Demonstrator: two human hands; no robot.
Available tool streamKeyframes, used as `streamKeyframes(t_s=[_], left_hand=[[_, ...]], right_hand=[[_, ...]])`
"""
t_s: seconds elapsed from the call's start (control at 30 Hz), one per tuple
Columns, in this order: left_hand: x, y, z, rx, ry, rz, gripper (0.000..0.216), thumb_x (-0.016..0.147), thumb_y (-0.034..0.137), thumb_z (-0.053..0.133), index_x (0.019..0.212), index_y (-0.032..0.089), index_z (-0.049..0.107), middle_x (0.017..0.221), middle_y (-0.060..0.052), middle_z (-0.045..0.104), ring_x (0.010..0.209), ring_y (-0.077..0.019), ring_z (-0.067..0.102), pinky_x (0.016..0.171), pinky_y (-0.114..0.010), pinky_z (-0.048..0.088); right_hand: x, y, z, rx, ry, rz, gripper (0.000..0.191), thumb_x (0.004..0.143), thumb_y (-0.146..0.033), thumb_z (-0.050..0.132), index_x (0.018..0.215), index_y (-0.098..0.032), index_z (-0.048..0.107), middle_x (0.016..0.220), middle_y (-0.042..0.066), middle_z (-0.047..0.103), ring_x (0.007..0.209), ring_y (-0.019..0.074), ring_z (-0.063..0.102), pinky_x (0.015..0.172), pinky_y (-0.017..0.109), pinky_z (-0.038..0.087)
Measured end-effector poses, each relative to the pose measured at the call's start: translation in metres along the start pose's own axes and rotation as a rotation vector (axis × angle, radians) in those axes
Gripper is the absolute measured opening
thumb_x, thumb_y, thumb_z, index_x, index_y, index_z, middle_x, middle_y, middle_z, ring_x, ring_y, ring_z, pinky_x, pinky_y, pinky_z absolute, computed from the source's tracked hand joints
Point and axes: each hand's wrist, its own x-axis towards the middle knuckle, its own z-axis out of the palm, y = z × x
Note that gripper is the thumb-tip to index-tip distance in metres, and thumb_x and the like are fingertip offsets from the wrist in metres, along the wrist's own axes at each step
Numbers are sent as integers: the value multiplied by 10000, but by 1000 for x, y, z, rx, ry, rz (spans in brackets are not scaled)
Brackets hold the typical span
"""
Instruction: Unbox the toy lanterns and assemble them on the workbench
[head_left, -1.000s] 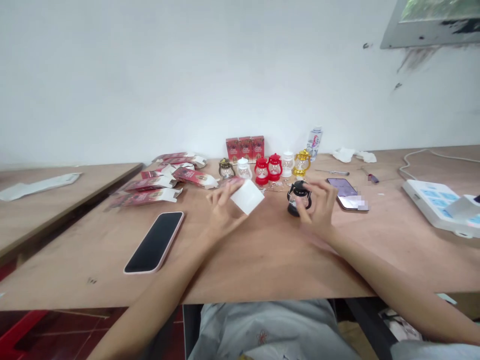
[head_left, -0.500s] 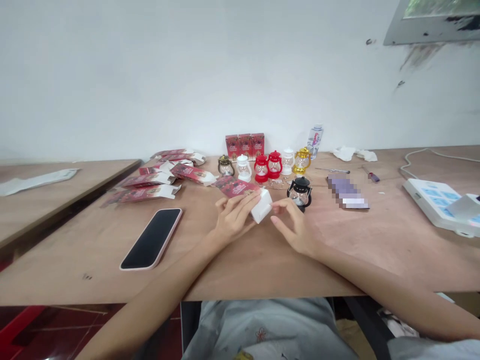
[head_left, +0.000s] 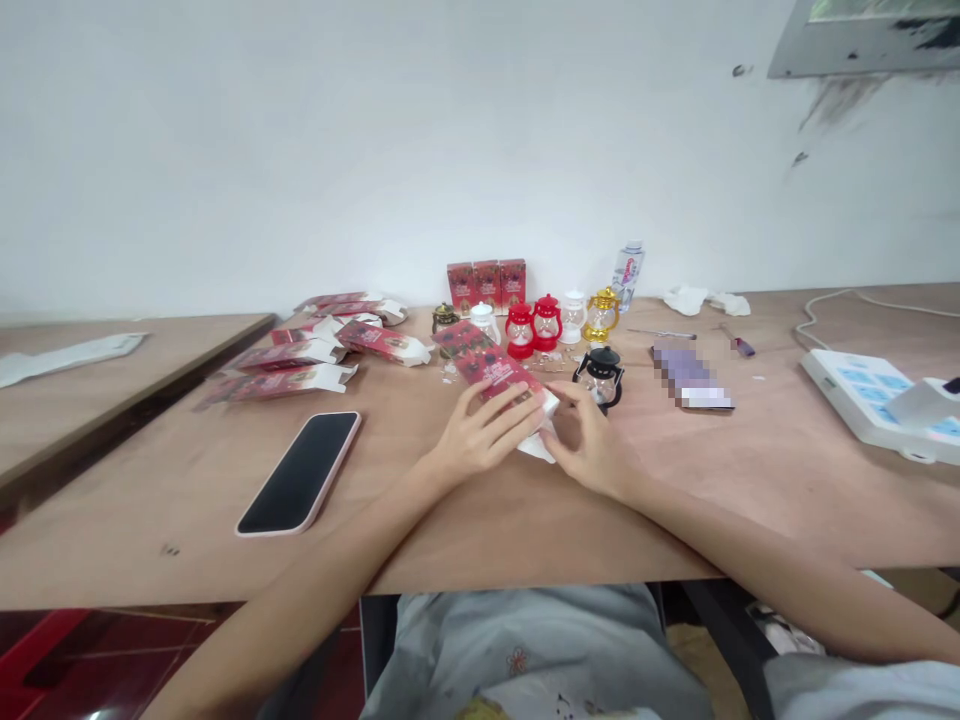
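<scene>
Has the fingers (head_left: 504,410) of the left hand (head_left: 465,442) closed over a printed red box (head_left: 478,360), slanted over the counter (head_left: 450,550) with its far end to the left. Has the right hand (head_left: 591,448) at the near, white end of the box, fingers curved and parted around the edges; cannot tell whether pinching the white flap (head_left: 537,448) beneath.

Just past the right hand, has a black lantern (head_left: 598,378), upright and out of any grip. Beyond the box, partly covered by it, has a bronze lantern (head_left: 445,317) and a white lantern (head_left: 485,322); then, rightward, has two red lanterns (head_left: 519,331), another white one and a gold lantern (head_left: 601,316), all upright.

Behind these, has three upright boxes (head_left: 486,287) by the wall (head_left: 315,150), and a bottle (head_left: 628,275) nearby. To the left, has a pile of flattish red cartons (head_left: 292,383), flaps out, and nearer, a pink-edged phone (head_left: 300,473) lying flat. To the right, has a purple-screened phone (head_left: 690,374), partly blurred, and farther out crumpled tissue (head_left: 686,300) and a white power strip (head_left: 862,395).
</scene>
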Motion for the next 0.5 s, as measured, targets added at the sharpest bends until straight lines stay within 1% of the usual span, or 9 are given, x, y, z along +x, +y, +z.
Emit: streamKeyframes(t_s=[0.07,0.1,0.17,0.23,0.33,0.4,0.5], left_hand=[[-1,0,1,-30,-53,-1,407,892,168,512,1281,279,470,1174,-39,650,1182,-192,547,1052,-415,294],[-2,0,1,-35,-70,-5,398,898,171,503,1279,281,473,1169,-39,653,1177,-190,551,1054,-419,305],[-3,-1,1,-23,-81,4,383,902,186,501,1274,278,483,1164,-44,655,1162,-191,563,1051,-422,325],[-4,0,2,-12,-81,22,383,900,191,508,1273,277,489,1163,-45,655,1147,-187,575,1045,-411,343],[-3,0,1,-11,-98,13,403,903,193,501,1294,287,471,1188,-42,641,1148,-174,573,1044,-381,357],[-1,-1,0,-16,-109,-15,424,904,241,505,1321,286,443,1241,-55,607,1187,-177,543,1060,-378,342],[1,-9,-4,-47,-119,-67,510,879,362,541,1356,244,405,1316,-100,539,1261,-216,468,1098,-409,285]], right_hand=[[2,0,-4,-105,-48,-134,524,804,-176,558,1286,-232,357,1219,124,517,1171,242,504,968,448,459],[3,0,-6,-139,-70,-172,534,807,-191,566,1296,-232,357,1222,127,522,1177,250,504,975,460,455],[4,0,-9,-173,-93,-186,546,800,-243,607,1295,-227,376,1210,131,538,1161,259,525,960,460,472],[5,1,-10,-185,-87,-180,530,797,-276,627,1276,-223,406,1168,123,569,1120,251,560,925,439,502],[6,0,-10,-206,-46,-186,441,831,-237,579,1250,-237,441,1102,95,616,1065,226,597,890,408,527],[6,-2,-10,-228,-38,-207,434,841,-200,539,1262,-240,441,1114,92,626,1064,221,603,889,402,530],[5,-3,-13,-254,-63,-263,492,839,-174,501,1320,-217,408,1185,107,615,1113,228,589,928,407,517]])
